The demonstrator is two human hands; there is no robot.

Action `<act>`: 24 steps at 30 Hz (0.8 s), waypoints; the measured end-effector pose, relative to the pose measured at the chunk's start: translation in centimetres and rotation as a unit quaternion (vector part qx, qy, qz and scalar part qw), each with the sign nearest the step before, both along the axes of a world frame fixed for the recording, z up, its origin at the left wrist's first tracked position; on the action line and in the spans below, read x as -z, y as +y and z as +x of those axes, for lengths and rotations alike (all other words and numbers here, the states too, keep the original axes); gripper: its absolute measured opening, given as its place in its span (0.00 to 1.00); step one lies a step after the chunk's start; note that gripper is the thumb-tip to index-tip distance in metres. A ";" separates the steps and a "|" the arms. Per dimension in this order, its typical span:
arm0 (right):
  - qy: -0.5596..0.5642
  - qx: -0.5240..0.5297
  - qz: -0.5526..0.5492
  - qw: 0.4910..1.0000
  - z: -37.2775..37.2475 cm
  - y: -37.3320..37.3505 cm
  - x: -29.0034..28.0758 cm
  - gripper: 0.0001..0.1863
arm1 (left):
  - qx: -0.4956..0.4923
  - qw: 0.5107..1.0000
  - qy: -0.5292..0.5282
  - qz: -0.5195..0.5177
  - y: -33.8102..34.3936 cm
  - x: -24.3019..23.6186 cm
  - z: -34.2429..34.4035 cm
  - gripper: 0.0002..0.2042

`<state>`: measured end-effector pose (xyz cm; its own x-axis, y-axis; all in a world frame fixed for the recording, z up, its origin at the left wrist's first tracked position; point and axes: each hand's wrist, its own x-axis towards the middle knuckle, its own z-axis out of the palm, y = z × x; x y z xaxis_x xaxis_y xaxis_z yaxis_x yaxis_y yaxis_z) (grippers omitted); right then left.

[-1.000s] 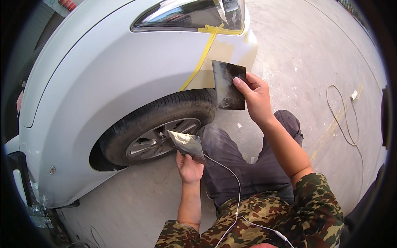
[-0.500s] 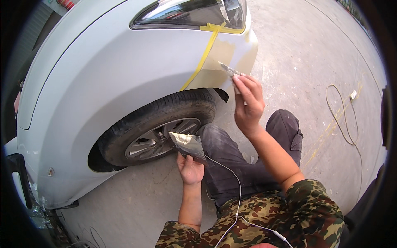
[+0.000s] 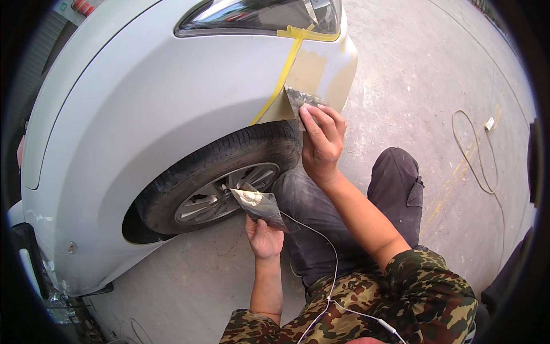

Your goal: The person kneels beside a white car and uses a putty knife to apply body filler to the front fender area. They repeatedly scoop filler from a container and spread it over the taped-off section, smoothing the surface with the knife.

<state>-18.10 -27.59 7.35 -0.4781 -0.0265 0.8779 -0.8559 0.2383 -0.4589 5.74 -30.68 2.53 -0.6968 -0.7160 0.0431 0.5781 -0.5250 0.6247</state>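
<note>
- Currently, through the head view, I see the left hand [image 3: 264,236] grasping a thin, glossy plate [image 3: 266,211] by its lower edge, thumb lying on the face nearest me.
- A lump of cream-coloured paste [image 3: 249,196] sits along that plate's upper edge; in my view the plate overlaps the silver wheel [image 3: 200,204].
- I have the right hand [image 3: 322,143] higher up, pinching a smeared grey spreader [image 3: 301,102] between thumb and fingers, its flat blade tilted.
- That spreader is in front of a beige patch [image 3: 305,67] on the front corner of the white car [image 3: 132,114], just above the tyre [image 3: 229,143]; I cannot tell whether its edge touches the bodywork.
- I see yellow tape [image 3: 282,79] running down the patch's left border from beneath the headlight [image 3: 246,20], with the spreader's upper left corner close to it.
- Below the hands I make out dark trousers [image 3: 395,183], the left knee near the tyre and the right knee well apart from it, plus a camouflage shirt [image 3: 366,301] with a white cable [image 3: 334,258] across it.
- Off to my right, a pale cord [image 3: 478,169] lies looped on the grey floor [image 3: 412,74].
</note>
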 end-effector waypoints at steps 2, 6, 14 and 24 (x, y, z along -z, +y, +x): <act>0.009 -0.009 0.016 1.000 0.8 -0.4 0.0 0.23 | -0.003 1.000 0.000 0.003 -0.8 0.1 0.2 0.18; 0.008 -0.110 0.030 0.993 3.1 2.0 -1.3 0.22 | -0.009 1.000 -0.002 0.013 -0.9 -0.8 0.2 0.18; -0.291 -0.440 -0.001 0.849 2.1 15.8 -8.1 0.16 | 0.060 0.997 0.037 -0.033 6.0 -4.0 -2.6 0.20; -0.253 -0.451 0.108 0.849 -1.4 29.3 -10.7 0.18 | 0.130 0.988 0.062 -0.057 15.5 -7.0 -7.3 0.17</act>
